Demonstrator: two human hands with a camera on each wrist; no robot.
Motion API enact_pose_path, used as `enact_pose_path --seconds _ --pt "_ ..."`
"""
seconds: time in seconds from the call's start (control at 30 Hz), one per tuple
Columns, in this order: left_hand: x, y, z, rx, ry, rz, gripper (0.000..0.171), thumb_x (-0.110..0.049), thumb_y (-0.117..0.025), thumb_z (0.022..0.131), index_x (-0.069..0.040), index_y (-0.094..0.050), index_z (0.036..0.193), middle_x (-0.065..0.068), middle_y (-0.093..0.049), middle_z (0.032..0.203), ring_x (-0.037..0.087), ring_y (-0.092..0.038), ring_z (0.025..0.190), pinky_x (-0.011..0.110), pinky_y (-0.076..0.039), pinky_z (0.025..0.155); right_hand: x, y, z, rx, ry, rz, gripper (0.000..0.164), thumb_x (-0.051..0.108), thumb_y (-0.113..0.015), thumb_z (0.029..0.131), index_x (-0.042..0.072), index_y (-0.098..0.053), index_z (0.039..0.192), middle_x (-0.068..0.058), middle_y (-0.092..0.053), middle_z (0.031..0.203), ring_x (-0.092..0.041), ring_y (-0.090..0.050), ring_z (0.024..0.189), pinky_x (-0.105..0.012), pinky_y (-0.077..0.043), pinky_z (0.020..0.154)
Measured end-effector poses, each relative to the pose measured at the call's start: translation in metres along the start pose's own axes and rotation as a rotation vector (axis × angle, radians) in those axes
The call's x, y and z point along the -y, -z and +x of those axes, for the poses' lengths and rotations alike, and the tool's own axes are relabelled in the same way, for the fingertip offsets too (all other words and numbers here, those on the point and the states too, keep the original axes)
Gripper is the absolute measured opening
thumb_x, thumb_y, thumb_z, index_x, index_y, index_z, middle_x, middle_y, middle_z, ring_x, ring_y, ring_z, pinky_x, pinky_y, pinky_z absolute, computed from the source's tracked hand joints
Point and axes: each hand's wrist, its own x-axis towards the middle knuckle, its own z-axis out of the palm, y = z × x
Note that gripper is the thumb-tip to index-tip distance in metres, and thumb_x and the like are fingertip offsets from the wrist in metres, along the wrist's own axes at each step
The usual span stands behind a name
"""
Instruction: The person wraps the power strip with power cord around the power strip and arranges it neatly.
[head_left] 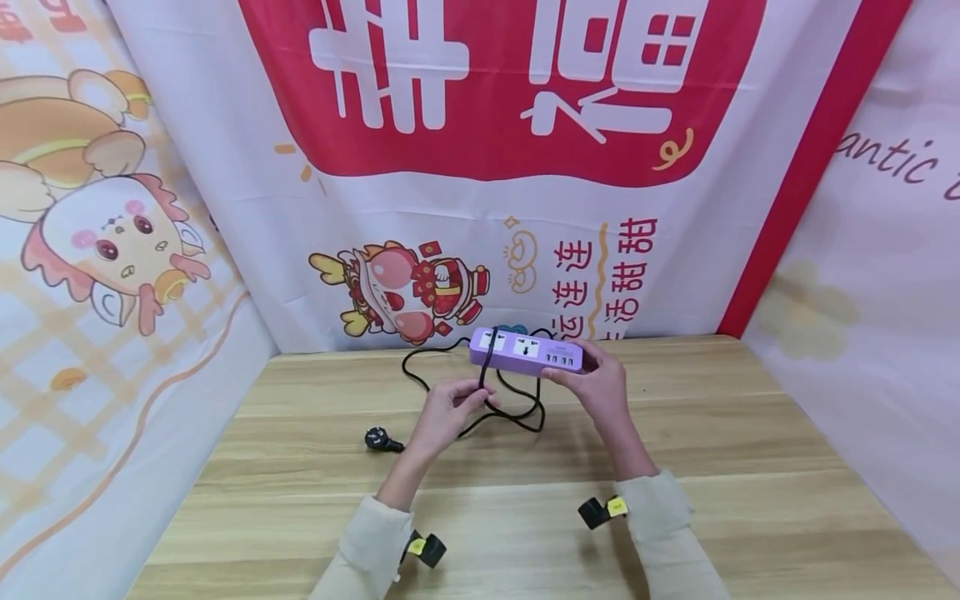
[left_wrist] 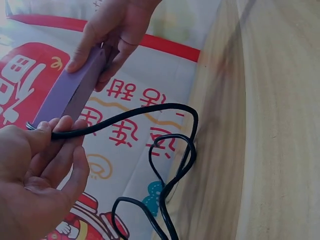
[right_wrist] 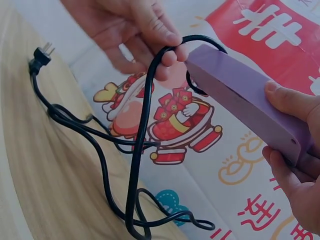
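A person in pale sleeves [head_left: 671,521] sat or stood, which could not be told, at a light wood-grain table [head_left: 750,467], both hands at work near its far edge. Between them was a purple power strip [head_left: 510,360], held up off the table in front of a white cloth [head_left: 262,250] printed with large white characters on red and a cartoon figure [head_left: 397,292]. The strip's face, seen from above, had two white sockets toward its left end and a row of four small ports toward its right. The right hand [head_left: 603,387] gripped the right end, thumb on one side and fingers wrapped around the other. The left hand [head_left: 446,412] was just below the strip's left end, pinching a black cord [right_wrist: 144,125] between thumb and fingertips, its remaining fingers loosely bent and slightly spread. The cord left the strip's left end, and one stretch passed across the face over the left socket; the rest hung and looped below. Its black plug [head_left: 378,438] lay on the table to the left of the left hand, metal pins showing. A small black device with a yellow label was worn at each cuff.
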Motion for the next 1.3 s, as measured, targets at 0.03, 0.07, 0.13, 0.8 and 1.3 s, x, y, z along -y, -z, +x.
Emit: enact_pose_path --seconds 0.03,0.07,0.13,0.8,1.3 --pt "0.002 0.000 0.000 0.012 0.002 0.002 0.022 -0.025 -0.061 0.099 -0.007 -0.074 0.103 0.008 -0.077 0.095 0.018 -0.071 0.099 0.021 -0.055 0.086 0.000 0.000 0.000 0.002 -0.010 0.014 0.074 0.035 -0.095 0.062 0.018 -0.065 0.129 -0.006 -0.065 0.124 -0.023 -0.061 0.113 -0.036 -0.054 0.096" --pt "0.003 -0.001 0.000 0.022 0.004 -0.001 0.021 -0.026 -0.061 0.099 -0.010 -0.074 0.103 0.007 -0.077 0.095 0.017 -0.071 0.100 0.022 -0.055 0.088 0.000 0.000 0.000 0.005 -0.020 0.029 0.074 0.033 -0.095 0.063 0.018 -0.065 0.129 -0.006 -0.065 0.125 -0.023 -0.061 0.114 -0.034 -0.054 0.095" --pt "0.006 -0.001 0.001 0.036 0.006 -0.016 0.021 -0.027 -0.060 0.100 -0.011 -0.073 0.103 0.007 -0.077 0.097 0.016 -0.070 0.101 0.023 -0.055 0.091 -0.001 0.000 0.000 0.011 -0.032 0.045 0.074 0.033 -0.094 0.064 0.018 -0.064 0.130 -0.006 -0.064 0.126 -0.022 -0.060 0.115 -0.030 -0.054 0.094" --pt "0.013 -0.008 0.007 0.173 -0.092 -0.074 0.024 -0.010 -0.047 0.104 0.003 -0.067 0.101 0.023 -0.071 0.106 0.020 -0.069 0.104 0.043 -0.054 0.099 0.007 -0.004 -0.002 0.086 -0.089 0.248 0.067 0.017 -0.087 0.075 0.010 -0.059 0.136 -0.010 -0.059 0.135 -0.022 -0.056 0.122 -0.034 -0.048 0.106" --pt "0.016 -0.006 0.008 0.159 -0.154 0.090 0.015 0.001 -0.053 0.099 0.000 -0.067 0.094 0.017 -0.071 0.092 0.034 -0.068 0.093 0.038 -0.058 0.088 0.013 0.015 -0.008 0.240 -0.010 0.272 0.062 0.007 -0.081 0.079 0.004 -0.057 0.136 -0.009 -0.061 0.127 -0.016 -0.061 0.112 -0.023 -0.053 0.093"
